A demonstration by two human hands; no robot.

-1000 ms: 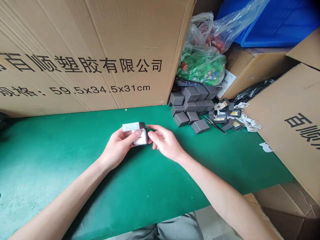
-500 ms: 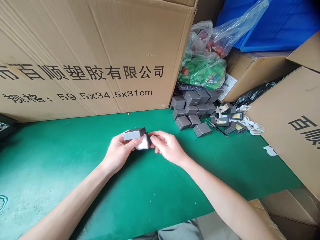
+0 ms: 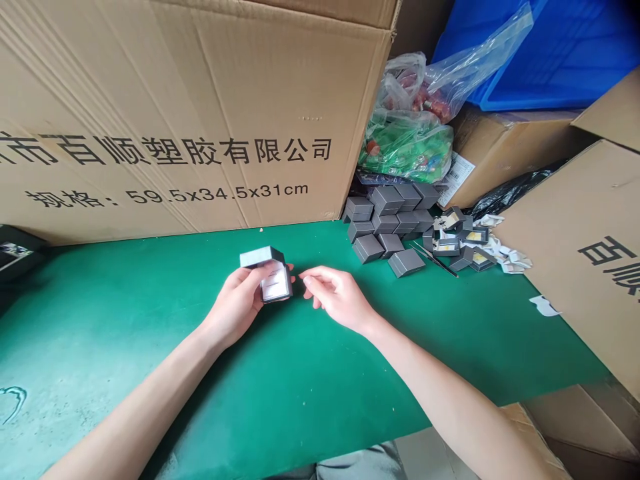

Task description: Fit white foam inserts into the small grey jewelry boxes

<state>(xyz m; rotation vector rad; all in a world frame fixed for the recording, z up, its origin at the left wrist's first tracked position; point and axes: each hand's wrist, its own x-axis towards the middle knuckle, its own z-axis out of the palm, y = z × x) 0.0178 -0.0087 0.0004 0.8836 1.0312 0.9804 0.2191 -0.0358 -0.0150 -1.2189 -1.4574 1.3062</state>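
The person's left hand [image 3: 236, 302] holds a small dark grey box [image 3: 265, 275] near the middle of the table, lifted clear of the surface. The grip is clamped on the box, with the fingers behind it and the thumb lying across its front. The box's hinged lid [image 3: 261, 257] stands open at the far side, and a white insert [image 3: 275, 283] shows inside. The right hand [image 3: 340, 299] hovers just beside the box with its fingers loosely curled. That grip is apart, and it holds nothing and does not touch the box.

The green-topped table [image 3: 150, 320] runs from under both forearms to its far edge, where a large printed cardboard carton [image 3: 175, 113] stands. Toward the table's far right corner sits a pile of closed grey boxes [image 3: 387, 223]. Just right of it lie several open boxes with yellow-gold inserts [image 3: 463, 241], a pair of tweezers [image 3: 434, 259] and crumpled white paper scraps [image 3: 506, 259]. Behind the pile are clear plastic bags of green and red items [image 3: 406, 143], and a blue plastic crate [image 3: 550, 53] sits higher up. Another printed carton [image 3: 575, 260] leans in at the right edge.
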